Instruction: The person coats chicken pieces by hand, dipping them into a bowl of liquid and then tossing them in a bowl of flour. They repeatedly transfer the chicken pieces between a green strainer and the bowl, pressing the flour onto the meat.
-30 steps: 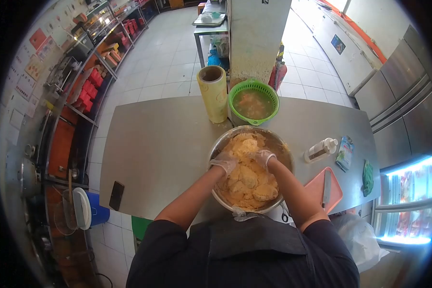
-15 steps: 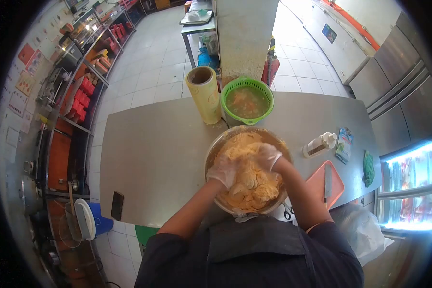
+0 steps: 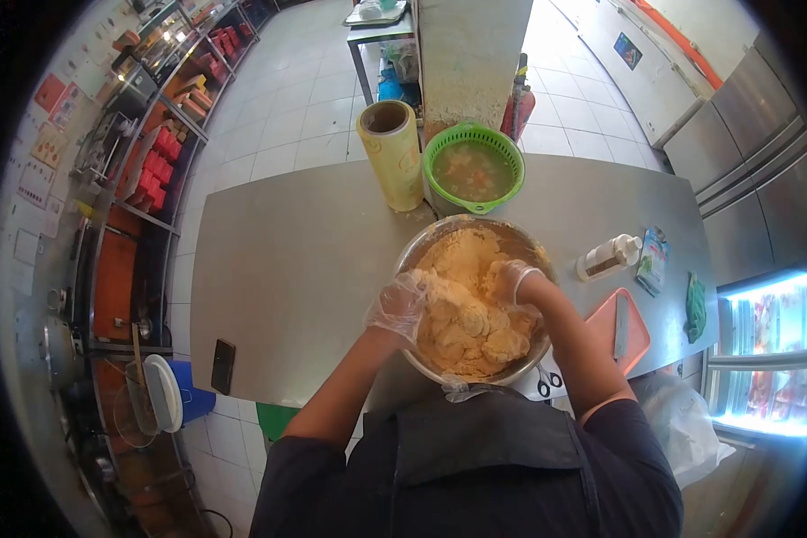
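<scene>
In front of me a large metal bowl [image 3: 407, 260] holds orange-yellow floury mix [image 3: 462, 255] with thickly coated lumps [image 3: 502, 345] in it. Clear plastic gloves cover both my hands. My left hand [image 3: 396, 307] is over the bowl's left rim, against the side of the mix; its fingers are too blurred to read. On the right, my right hand [image 3: 518, 282] reaches into the mix, and its fingertips are hidden there. Whether either hand grips a lump does not show.
Behind the bowl stand a green colander [image 3: 473, 131] over a pot of cloudy liquid and a roll of plastic film [image 3: 393, 166]. To the right are a white bottle [image 3: 608, 258], a pink tray [image 3: 635, 345] with a knife [image 3: 620, 327], and scissors [image 3: 549, 384]. A phone [image 3: 223, 366] lies left.
My hands have moved apart: the left out to the bowl's left rim, the right lower on the right side. The mix between them is more exposed. The whole view has shifted slightly.
</scene>
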`<state>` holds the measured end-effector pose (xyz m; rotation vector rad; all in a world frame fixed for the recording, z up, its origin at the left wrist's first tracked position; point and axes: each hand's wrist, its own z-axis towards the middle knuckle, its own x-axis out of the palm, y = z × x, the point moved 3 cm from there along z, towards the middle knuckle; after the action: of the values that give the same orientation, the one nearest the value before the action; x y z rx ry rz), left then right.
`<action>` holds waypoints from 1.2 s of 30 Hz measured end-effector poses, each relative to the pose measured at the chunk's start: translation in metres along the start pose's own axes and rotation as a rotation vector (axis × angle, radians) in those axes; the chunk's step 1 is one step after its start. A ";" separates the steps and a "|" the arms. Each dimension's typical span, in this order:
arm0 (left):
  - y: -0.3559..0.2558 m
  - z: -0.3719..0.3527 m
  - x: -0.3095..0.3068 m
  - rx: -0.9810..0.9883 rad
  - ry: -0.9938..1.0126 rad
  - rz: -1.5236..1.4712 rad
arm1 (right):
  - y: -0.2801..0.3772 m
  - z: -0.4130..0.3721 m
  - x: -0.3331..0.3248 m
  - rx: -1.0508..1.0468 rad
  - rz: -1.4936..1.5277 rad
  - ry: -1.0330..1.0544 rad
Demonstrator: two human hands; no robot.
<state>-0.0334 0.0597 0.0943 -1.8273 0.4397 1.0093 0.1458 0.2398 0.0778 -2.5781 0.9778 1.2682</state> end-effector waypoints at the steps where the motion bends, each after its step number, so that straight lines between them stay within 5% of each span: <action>1: 0.003 0.001 0.005 -0.084 0.017 -0.072 | 0.002 0.000 -0.001 -0.011 -0.115 0.077; 5: -0.005 0.004 0.002 -0.261 0.043 -0.180 | -0.023 0.003 0.038 -0.037 0.015 -0.106; 7: 0.025 0.023 0.037 -0.398 0.016 -0.289 | -0.031 0.022 0.051 -0.019 -0.259 0.086; 10: 0.067 0.036 0.083 -0.159 -0.202 -0.341 | -0.019 -0.003 0.029 -0.022 -0.024 -0.147; 11: 0.066 0.035 0.082 -0.075 -0.254 -0.413 | -0.012 -0.021 0.013 -0.030 0.162 -0.309; 14: 0.017 0.010 0.041 -0.022 -0.238 -0.688 | -0.003 -0.044 -0.011 0.156 0.160 -0.337; 17: 0.004 0.020 0.044 -0.146 -0.184 -0.623 | -0.002 -0.037 -0.006 0.071 0.262 -0.461; 19: 0.002 0.029 0.067 0.052 -0.367 -0.680 | 0.020 -0.029 0.002 -0.146 0.654 -0.627; 20: 0.004 0.034 0.077 -0.037 -0.298 -0.568 | 0.032 -0.024 0.011 -0.263 0.851 -0.696; 21: 0.003 0.039 0.081 -0.127 -0.227 -0.454 | 0.041 -0.023 0.014 -0.271 0.700 -0.822; 24: 0.003 0.028 0.079 -0.167 -0.292 -0.415 | 0.029 -0.018 0.013 0.013 0.483 -0.586; 27: 0.009 0.040 0.093 -0.115 -0.282 -0.631 | 0.023 -0.034 0.001 0.037 0.288 -0.663; 30: -0.001 0.034 0.101 -0.214 -0.270 -0.779 | 0.015 -0.030 0.026 -0.073 1.041 -0.604; 31: -0.005 0.031 0.100 -0.262 -0.283 -0.810 | 0.012 -0.033 0.025 -0.026 0.952 -0.641; 33: 0.002 0.020 0.085 0.108 -0.436 -0.262 | 0.001 -0.044 0.016 0.075 0.770 -0.714; 36: 0.011 0.011 0.064 0.271 -0.458 -0.061 | -0.032 -0.027 0.044 0.153 1.126 -0.381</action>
<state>-0.0079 0.0724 0.0355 -1.3119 0.2244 1.2200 0.2024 0.2328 0.0571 -1.4735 2.4011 1.6368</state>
